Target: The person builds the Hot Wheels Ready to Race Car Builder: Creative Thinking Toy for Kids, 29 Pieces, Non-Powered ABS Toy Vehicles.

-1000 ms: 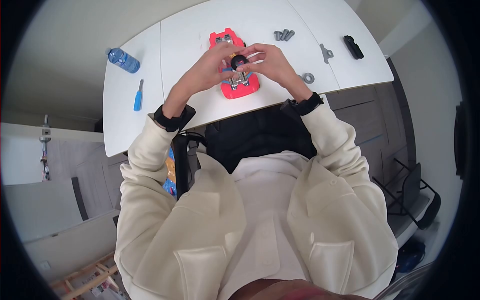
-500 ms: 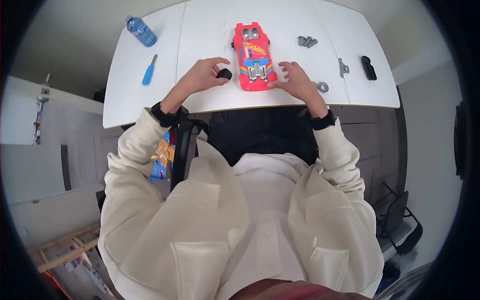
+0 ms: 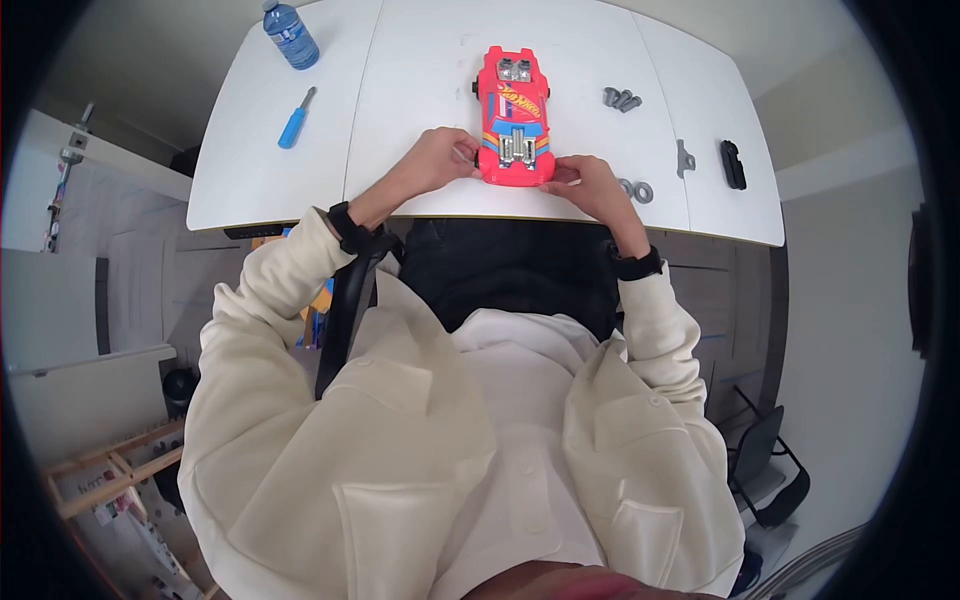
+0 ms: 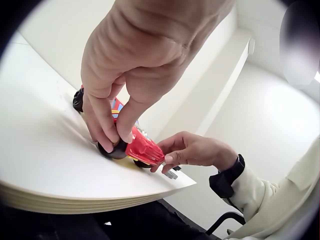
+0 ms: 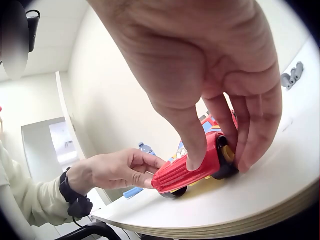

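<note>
On the white table a red toy car (image 3: 518, 115) stands on its wheels, its Hot Wheels lettering facing up. My left hand (image 3: 440, 160) is at its near left corner, pinching a black wheel (image 4: 119, 151) between thumb and fingers against the car's side. At the near right corner my right hand (image 3: 595, 190) grips the car. Its thumb (image 5: 196, 150) lies on the red body and its fingers reach down beside another black wheel (image 5: 226, 162), as the right wrist view shows.
A blue-handled screwdriver (image 3: 293, 125) and a water bottle (image 3: 291, 38) lie to the left. On the right are several grey bolts (image 3: 622, 99), grey rings (image 3: 642, 191), a flat grey wrench-like piece (image 3: 685, 158) and a black object (image 3: 733, 164). The table's front edge (image 3: 450, 217) runs close by.
One second ago both hands held the wheel over the car. My left hand then carried it left, and now has brought it in to the car's near left corner. My right hand grips the near right corner.
</note>
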Tool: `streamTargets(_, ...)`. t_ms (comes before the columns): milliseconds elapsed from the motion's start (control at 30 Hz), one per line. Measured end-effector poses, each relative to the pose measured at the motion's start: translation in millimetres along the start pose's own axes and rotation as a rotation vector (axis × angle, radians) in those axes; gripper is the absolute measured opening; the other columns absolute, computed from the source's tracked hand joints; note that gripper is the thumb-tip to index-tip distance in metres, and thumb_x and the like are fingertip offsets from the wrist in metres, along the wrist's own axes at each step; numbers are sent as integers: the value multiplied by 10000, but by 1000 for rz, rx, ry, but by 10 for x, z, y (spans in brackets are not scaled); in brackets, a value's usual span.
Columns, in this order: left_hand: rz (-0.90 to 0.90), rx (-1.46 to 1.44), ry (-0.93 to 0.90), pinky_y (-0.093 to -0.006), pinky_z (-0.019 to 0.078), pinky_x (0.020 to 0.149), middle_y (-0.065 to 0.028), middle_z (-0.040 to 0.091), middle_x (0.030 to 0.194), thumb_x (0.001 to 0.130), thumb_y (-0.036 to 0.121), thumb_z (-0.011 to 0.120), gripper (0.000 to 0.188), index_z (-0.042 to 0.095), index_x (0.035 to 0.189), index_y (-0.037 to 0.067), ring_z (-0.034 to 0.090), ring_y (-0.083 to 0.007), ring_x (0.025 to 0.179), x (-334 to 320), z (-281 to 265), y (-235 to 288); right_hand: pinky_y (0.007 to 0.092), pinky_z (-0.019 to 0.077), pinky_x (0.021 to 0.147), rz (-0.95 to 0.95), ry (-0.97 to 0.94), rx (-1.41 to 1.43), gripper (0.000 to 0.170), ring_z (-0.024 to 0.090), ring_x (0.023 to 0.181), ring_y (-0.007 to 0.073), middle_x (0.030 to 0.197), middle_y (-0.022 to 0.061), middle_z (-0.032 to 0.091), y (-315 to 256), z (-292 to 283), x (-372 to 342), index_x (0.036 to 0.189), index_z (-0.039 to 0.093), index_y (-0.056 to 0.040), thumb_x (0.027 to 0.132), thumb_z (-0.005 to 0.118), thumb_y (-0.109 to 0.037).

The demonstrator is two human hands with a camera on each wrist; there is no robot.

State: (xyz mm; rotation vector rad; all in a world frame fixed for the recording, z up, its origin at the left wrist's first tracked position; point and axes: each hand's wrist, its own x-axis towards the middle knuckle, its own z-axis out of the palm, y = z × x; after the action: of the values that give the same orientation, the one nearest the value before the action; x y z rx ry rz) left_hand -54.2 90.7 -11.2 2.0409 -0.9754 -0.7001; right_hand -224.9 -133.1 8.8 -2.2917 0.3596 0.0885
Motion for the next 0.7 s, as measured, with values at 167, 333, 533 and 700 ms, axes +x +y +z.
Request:
streamTargets(167,29,-155,-52,-289,538,782,-83,678,1011,801,49,769,526,585,1288,-29,664,-145,867,36,-5,-9,324,552,796,-93,19,68,390,720,834,206,924,144,752,48,-7,-5,1123,706,8,813,808,-205)
streamTargets(333,-129,-190,-135,-280,530,810,-94,663,1053,857,194,764,555,561,1319,-36,664,-145,875,19,-102,373,336,552,784,-108,58,18,381,719,825,240,898,137,749,192,-5,60,1070,720,-1,770,823,-211)
streamTargets(533,97,263,19,-287,547,746,-145,646,1155,878,236,766,497,609,1264,-35,661,-159,806,204,-368,513,387,557,815,82,313,-147,389,696,951,257,962,45,740,369,-613,-196,1052,735,-89,688,833,-186)
streamTargets(700,339,509,154,-347,558,721,-159,642,1000,870,287,765,502,601,1277,44,665,-227,913,340,-289,692,369,559,788,-16,415,-577,342,676,896,280,934,55,716,606,-744,-329,960,761,-133,629,840,-152)
